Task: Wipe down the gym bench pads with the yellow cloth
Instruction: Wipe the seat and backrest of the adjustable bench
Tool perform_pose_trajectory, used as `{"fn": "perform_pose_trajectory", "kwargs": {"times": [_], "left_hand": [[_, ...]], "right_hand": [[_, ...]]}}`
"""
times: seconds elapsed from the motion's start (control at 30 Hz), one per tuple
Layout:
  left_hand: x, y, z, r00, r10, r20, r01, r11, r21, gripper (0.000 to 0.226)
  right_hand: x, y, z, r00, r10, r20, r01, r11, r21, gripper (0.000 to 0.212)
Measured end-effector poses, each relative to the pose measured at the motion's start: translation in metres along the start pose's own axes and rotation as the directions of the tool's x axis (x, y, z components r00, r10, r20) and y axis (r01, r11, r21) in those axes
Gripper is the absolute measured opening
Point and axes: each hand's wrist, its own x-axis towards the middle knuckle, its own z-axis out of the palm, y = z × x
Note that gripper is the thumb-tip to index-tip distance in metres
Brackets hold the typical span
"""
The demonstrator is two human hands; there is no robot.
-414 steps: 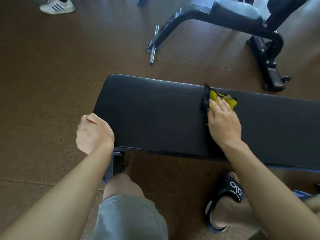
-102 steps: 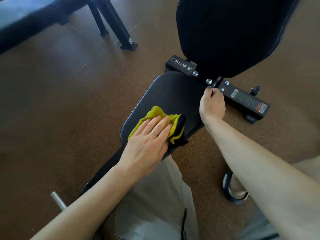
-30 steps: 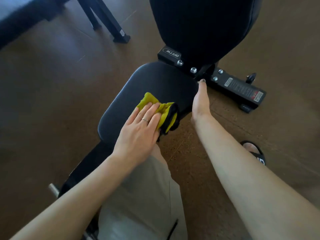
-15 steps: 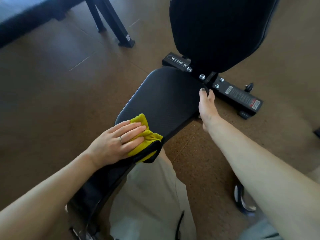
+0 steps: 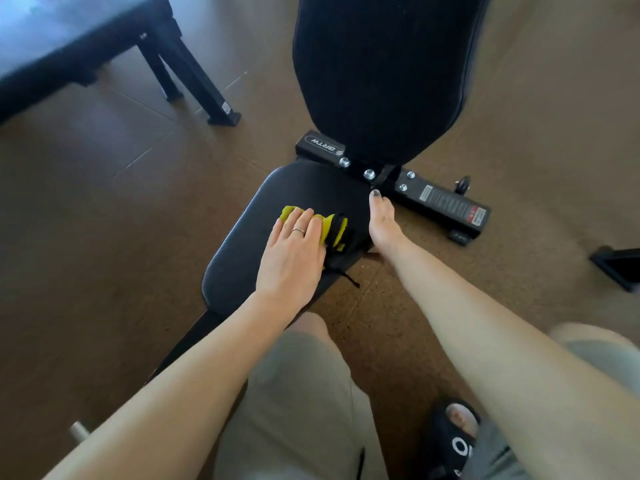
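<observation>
A black seat pad lies below me, with the raised black back pad behind it. The yellow cloth, with a black edge, sits bunched on the seat pad near its right side. My left hand lies flat on the cloth and presses it to the pad, fingers pointing away from me. My right hand rests along the seat pad's right edge, with the thumb up near the hinge bolts and the fingers hidden under the pad.
The bench's black base bar with a warning label runs to the right on the brown floor. Another bench stands at the upper left. A black object lies at the right edge. My knee and sandalled foot are below.
My left hand has slid the cloth from the seat pad's near end back up toward the hinge. My right hand stays at the pad's right edge.
</observation>
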Motion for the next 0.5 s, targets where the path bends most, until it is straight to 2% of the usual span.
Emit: {"fn": "perform_pose_trajectory", "kwargs": {"times": [0.1, 0.13, 0.2, 0.23, 0.27, 0.3, 0.33, 0.37, 0.4, 0.43, 0.5], "left_hand": [[0.028, 0.01, 0.008, 0.999, -0.038, 0.021, 0.039, 0.999, -0.035, 0.047], [0.035, 0.012, 0.007, 0.998, -0.059, 0.03, 0.062, 0.995, -0.083, 0.045], [0.051, 0.023, -0.002, 0.982, -0.184, 0.044, 0.188, 0.93, -0.316, 0.031], [0.06, 0.028, -0.008, 0.954, -0.291, 0.073, 0.289, 0.828, -0.481, 0.025], [0.069, 0.034, -0.015, 0.908, -0.399, 0.129, 0.378, 0.645, -0.664, 0.024], [0.079, 0.04, -0.023, 0.864, -0.467, 0.186, 0.397, 0.407, -0.822, 0.027], [0.088, 0.048, -0.033, 0.834, -0.508, 0.215, 0.342, 0.171, -0.924, 0.03], [0.098, 0.056, -0.044, 0.819, -0.529, 0.221, 0.246, -0.023, -0.969, 0.033], [0.108, 0.065, -0.055, 0.811, -0.55, 0.202, 0.154, -0.132, -0.979, 0.036], [0.119, 0.075, -0.069, 0.801, -0.573, 0.175, 0.085, -0.181, -0.98, 0.039], [0.141, 0.099, -0.1, 0.768, -0.63, 0.114, 0.003, -0.175, -0.985, 0.038]], "right_hand": [[-0.004, -0.009, -0.024, 0.998, 0.043, 0.041, -0.045, 0.998, 0.038, 0.071], [-0.008, -0.015, -0.036, 1.0, 0.023, 0.011, -0.023, 0.998, 0.052, 0.07], [-0.011, -0.035, -0.067, 0.986, -0.081, -0.149, 0.095, 0.991, 0.092, 0.063], [-0.012, -0.049, -0.085, 0.956, -0.154, -0.249, 0.189, 0.974, 0.123, 0.059], [-0.015, -0.068, -0.103, 0.91, -0.234, -0.343, 0.296, 0.944, 0.142, 0.055], [-0.016, -0.09, -0.118, 0.852, -0.312, -0.421, 0.403, 0.904, 0.146, 0.051], [-0.017, -0.114, -0.131, 0.801, -0.383, -0.459, 0.496, 0.855, 0.151, 0.048], [-0.013, -0.137, -0.139, 0.772, -0.438, -0.461, 0.559, 0.813, 0.162, 0.048], [-0.011, -0.159, -0.143, 0.767, -0.479, -0.426, 0.591, 0.786, 0.18, 0.051], [-0.008, -0.179, -0.145, 0.777, -0.512, -0.367, 0.603, 0.773, 0.198, 0.055], [-0.004, -0.21, -0.14, 0.809, -0.537, -0.239, 0.586, 0.77, 0.252, 0.061]]}}
